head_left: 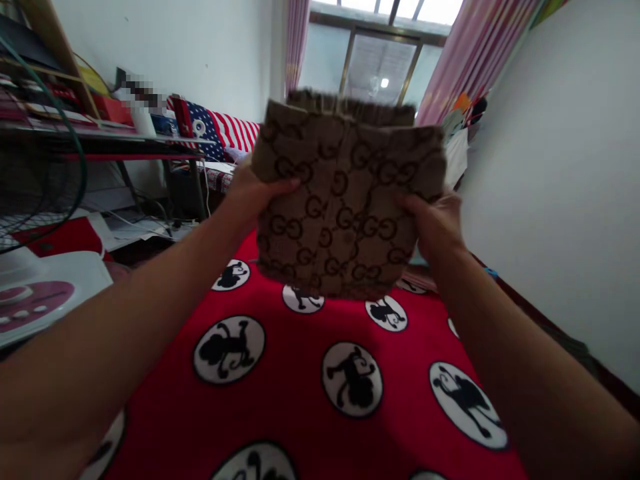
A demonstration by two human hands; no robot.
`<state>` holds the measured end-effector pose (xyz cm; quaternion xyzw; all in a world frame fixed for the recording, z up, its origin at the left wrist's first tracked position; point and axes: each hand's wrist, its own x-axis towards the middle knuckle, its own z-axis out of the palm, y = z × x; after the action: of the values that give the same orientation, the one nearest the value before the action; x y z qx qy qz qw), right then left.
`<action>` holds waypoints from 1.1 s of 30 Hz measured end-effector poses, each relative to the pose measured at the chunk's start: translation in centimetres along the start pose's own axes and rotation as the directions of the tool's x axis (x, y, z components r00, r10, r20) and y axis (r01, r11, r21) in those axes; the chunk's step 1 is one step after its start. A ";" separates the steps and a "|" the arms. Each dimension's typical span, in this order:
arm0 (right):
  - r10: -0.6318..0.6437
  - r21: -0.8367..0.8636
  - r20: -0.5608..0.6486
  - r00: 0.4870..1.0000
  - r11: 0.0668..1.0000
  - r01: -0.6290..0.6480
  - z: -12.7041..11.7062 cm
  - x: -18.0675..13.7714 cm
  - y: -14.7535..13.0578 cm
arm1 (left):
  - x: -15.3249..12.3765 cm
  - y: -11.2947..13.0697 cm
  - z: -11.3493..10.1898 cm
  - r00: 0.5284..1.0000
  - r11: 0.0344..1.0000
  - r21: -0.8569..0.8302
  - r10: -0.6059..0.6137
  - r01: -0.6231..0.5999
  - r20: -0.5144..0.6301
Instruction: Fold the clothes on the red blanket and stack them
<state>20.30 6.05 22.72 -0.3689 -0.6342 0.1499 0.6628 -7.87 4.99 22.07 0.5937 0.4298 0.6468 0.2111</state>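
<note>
Both hands hold up a folded brown garment with a dark interlocking-letter pattern. It has a gathered, elastic-looking edge along its top back, like the waistband of pants or shorts. At its left side my left hand is closed, with the thumb lying across the front and the other fingers hidden behind. My right hand grips the right side the same way, thumb in front. The bundle is raised above a red bed cover printed with black monkey figures in white ovals.
To the left stands a cluttered desk, with a fan and its white base nearer me. A flag-patterned cloth lies farther back. Pink curtains flank the window; a white wall runs along the right.
</note>
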 end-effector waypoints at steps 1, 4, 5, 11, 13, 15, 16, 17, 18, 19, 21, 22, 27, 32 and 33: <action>-0.109 0.002 -0.011 0.994 0.994 0.109 -0.7 0.4 -0.8 | 0.2 1.2 -0.7 0.989 0.989 0.011 0.146 -0.146 -0.004; -0.213 -0.078 0.085 0.973 0.973 0.219 -3.3 -2.8 -0.5 | -2.8 1.0 -2.4 0.932 0.921 0.141 0.357 -0.363 0.064; -0.207 -0.114 0.145 0.967 0.968 0.225 -4.2 -5.1 0.5 | -4.8 -0.3 -2.8 0.927 0.908 0.192 0.356 -0.373 0.120; 0.169 -0.338 0.501 0.849 0.941 0.012 -7.7 -21.2 8.8 | -16.5 -10.4 -5.4 0.675 0.900 0.228 0.093 -0.371 0.732; 0.236 -0.358 0.438 0.867 0.931 -0.072 -8.1 -23.6 9.9 | -16.7 -10.5 -5.7 0.739 0.904 0.328 -0.021 -0.273 0.673; 0.269 -0.338 0.361 0.893 0.930 -0.143 -8.2 -24.3 9.8 | -15.1 -8.9 -5.1 0.830 0.887 0.414 -0.065 -0.206 0.553; 0.278 -0.325 0.324 0.904 0.930 -0.169 -8.2 -24.2 9.5 | -14.2 -7.8 -4.4 0.870 0.881 0.432 -0.051 -0.192 0.491; 0.278 -0.319 0.287 0.917 0.930 -0.183 -8.2 -24.0 9.2 | -13.3 -6.8 -3.3 0.898 0.881 0.430 -0.014 -0.196 0.439; 0.268 -0.322 0.251 0.930 0.929 -0.181 -8.2 -23.9 8.9 | -12.7 -6.0 -2.0 0.913 0.885 0.413 0.034 -0.217 0.407; 0.246 -0.334 0.214 0.945 0.928 -0.166 -8.3 -23.8 8.6 | -12.4 -5.5 -0.5 0.915 0.885 0.396 0.074 -0.243 0.397; 0.194 -0.366 0.147 0.970 0.921 -0.129 -8.4 -23.8 8.2 | -13.1 -5.7 2.8 0.889 0.868 0.402 0.090 -0.291 0.449; 0.174 -0.382 0.129 0.976 0.917 -0.113 -8.5 -24.0 8.0 | -13.9 -6.2 4.3 0.868 0.848 0.431 0.068 -0.310 0.491; 0.065 -0.473 0.236 0.969 0.879 0.056 -7.9 -24.3 7.3 | -18.2 -9.5 8.2 0.822 0.725 0.573 -0.015 -0.383 0.569; 0.048 -0.471 0.563 0.825 0.839 0.273 -6.7 -24.1 6.8 | -18.7 -9.6 7.1 0.852 0.775 0.510 0.070 -0.373 0.518; 0.044 -0.464 0.573 0.819 0.840 0.280 -6.6 -24.0 6.9 | -18.7 -9.3 6.8 0.862 0.784 0.504 0.078 -0.363 0.500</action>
<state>24.79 -7.20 1.00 -0.4341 -0.8391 0.0280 0.3268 0.26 -2.48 3.09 0.8103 0.4706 0.3475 0.0339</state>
